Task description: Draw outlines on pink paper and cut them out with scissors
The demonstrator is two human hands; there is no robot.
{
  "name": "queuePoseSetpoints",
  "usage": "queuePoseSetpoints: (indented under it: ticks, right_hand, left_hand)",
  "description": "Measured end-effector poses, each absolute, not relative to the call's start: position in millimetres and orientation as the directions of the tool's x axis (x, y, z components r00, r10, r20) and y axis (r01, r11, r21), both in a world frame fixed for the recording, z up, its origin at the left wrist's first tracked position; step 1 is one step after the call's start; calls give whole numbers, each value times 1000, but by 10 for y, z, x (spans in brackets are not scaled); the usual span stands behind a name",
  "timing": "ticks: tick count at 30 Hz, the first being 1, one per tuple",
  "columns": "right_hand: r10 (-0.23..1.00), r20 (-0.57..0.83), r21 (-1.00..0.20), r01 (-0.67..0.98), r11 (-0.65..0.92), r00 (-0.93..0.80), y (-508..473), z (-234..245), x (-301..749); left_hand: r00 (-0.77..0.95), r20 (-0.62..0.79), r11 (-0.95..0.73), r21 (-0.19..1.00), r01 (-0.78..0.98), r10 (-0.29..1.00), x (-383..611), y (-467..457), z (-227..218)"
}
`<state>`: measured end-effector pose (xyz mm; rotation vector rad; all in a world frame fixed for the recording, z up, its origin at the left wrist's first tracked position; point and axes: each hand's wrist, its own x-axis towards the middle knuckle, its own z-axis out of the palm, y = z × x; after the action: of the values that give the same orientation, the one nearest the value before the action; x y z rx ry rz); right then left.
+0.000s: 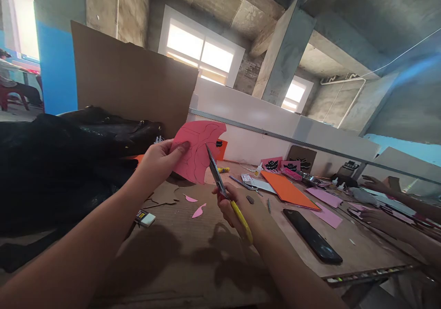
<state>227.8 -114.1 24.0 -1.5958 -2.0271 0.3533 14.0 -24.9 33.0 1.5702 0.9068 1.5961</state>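
My left hand (159, 158) pinches a pink paper piece (199, 148) with drawn pencil lines, holding it up above the table. My right hand (231, 204) grips yellow-handled scissors (223, 191), and the blades point up into the lower edge of the pink paper. Two small pink scraps (195, 205) lie on the brown cardboard surface (179, 249) just below.
A black bag (69, 162) fills the left side. An orange sheet (287, 190), a black phone (312, 241), pink sheets (325, 197), glue bottles and a small eraser (145, 217) lie on the table. Another person's hands (374, 198) work at the right. A cardboard panel (131, 77) stands behind.
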Motion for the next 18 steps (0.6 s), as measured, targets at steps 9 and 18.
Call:
queuePoseSetpoints:
  ticks: [9,18]
  right_hand:
    - [956,230,-515,810,279,-183,-1172,288,2247]
    - [948,260,-511,807,295,-182,-1153,268,2254]
  left_hand:
    - [-20,504,-504,863,17,863,127,-210,303]
    - [-23,501,-500,866,11,865,123,-197,307]
